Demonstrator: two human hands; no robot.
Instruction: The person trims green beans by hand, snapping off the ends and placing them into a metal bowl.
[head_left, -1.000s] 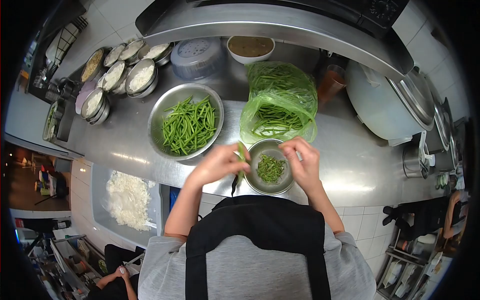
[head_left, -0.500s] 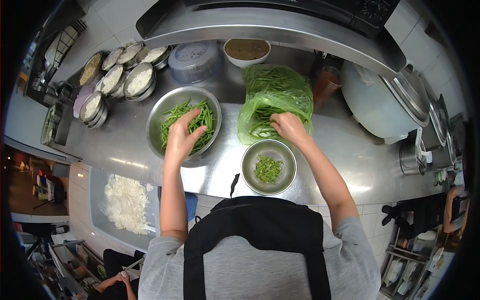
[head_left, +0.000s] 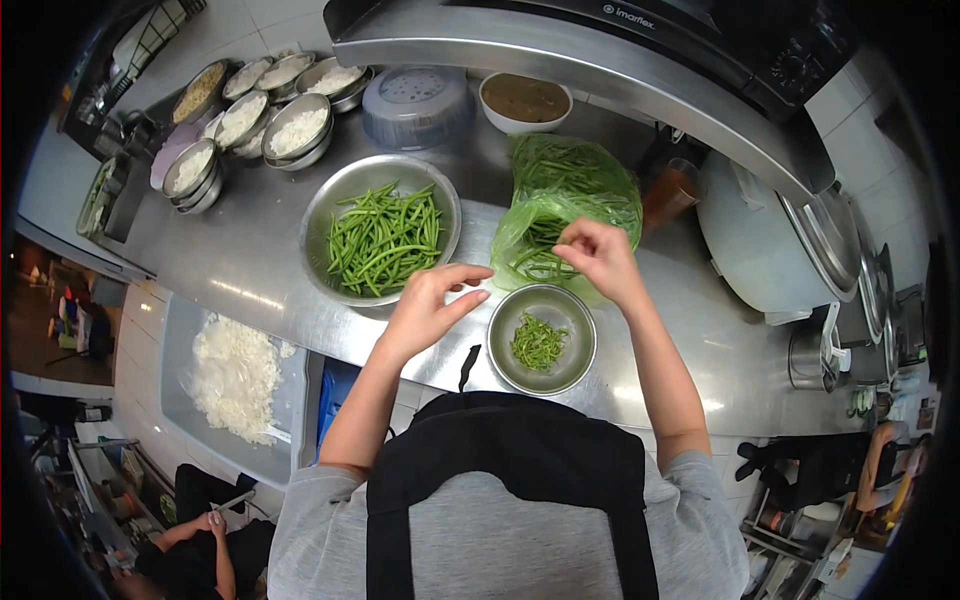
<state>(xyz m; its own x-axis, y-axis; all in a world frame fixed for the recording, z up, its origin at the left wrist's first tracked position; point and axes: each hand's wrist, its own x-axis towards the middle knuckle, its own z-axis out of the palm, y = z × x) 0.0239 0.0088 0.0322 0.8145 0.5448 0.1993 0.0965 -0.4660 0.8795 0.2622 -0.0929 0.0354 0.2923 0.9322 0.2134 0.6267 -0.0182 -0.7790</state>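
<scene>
My left hand (head_left: pixel 435 308) hovers between the two metal bowls, thumb and fingers apart, with nothing between them. My right hand (head_left: pixel 598 258) is over the mouth of the green plastic bag (head_left: pixel 575 170), fingers pinched together; what they hold, if anything, is too small to make out. Green beans (head_left: pixel 385 238) fill much of the large metal bowl (head_left: pixel 312 210) on the left. Small green trimmings (head_left: pixel 539 342) lie in the smaller metal bowl (head_left: pixel 580 372) near the counter's front edge. More beans show inside the bag.
Stacked bowls of rice (head_left: pixel 298 133) stand at the back left, beside a clear plastic cover (head_left: pixel 418 108). Behind the bag is a bowl of brown liquid (head_left: pixel 525 103). A large cooker (head_left: pixel 770 235) stands right. A rice tub (head_left: pixel 180 400) is lower left. Other people are at both lower sides.
My left hand has moved from over the large bean bowl toward the smaller bowl. My right hand has drawn slightly back from the bag's opening. The camera view has shifted a little.
</scene>
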